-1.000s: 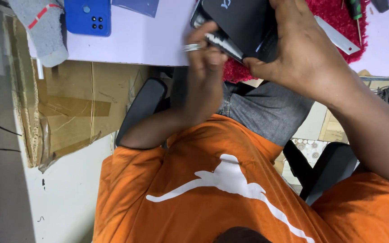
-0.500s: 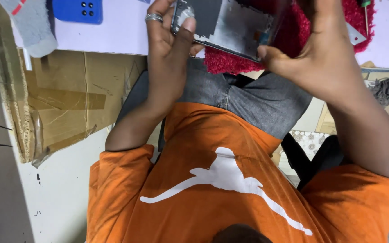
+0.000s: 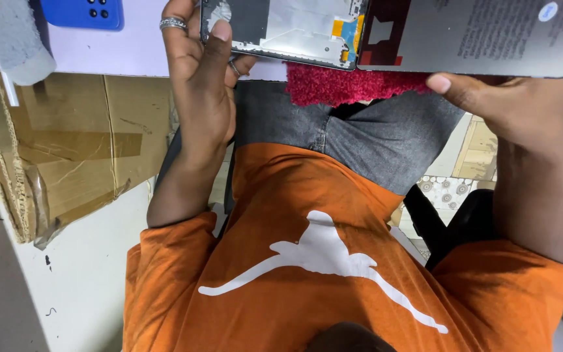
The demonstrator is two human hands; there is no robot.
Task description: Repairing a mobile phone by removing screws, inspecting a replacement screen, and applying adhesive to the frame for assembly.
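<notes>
Grey metal and white shielding are showing on the opened phone frame, which is sitting at the top of the head view, level with the edge of the pale table. The left hand is gripping the frame's left end, thumb pressing on its inner face and ringed fingers wrapping behind it. Joined to the frame's right side, the dark display panel is lying opened out flat, its matte back facing the camera. The right hand is supporting this panel from below, thumb tip touching its lower edge; the remaining fingers are hidden behind the panel, so how far they are closing cannot be told.

Under both parts, a red fuzzy mat is hanging over the table edge, touching the grey trousers of the seated person. An orange shirt with a white printed figure is filling the lower frame.

On the table at upper left, a blue phone is lying back up, well apart from the left hand. A grey cloth is resting beside it at the corner. Flattened brown cardboard with tape strips is lying on the floor below the table.
</notes>
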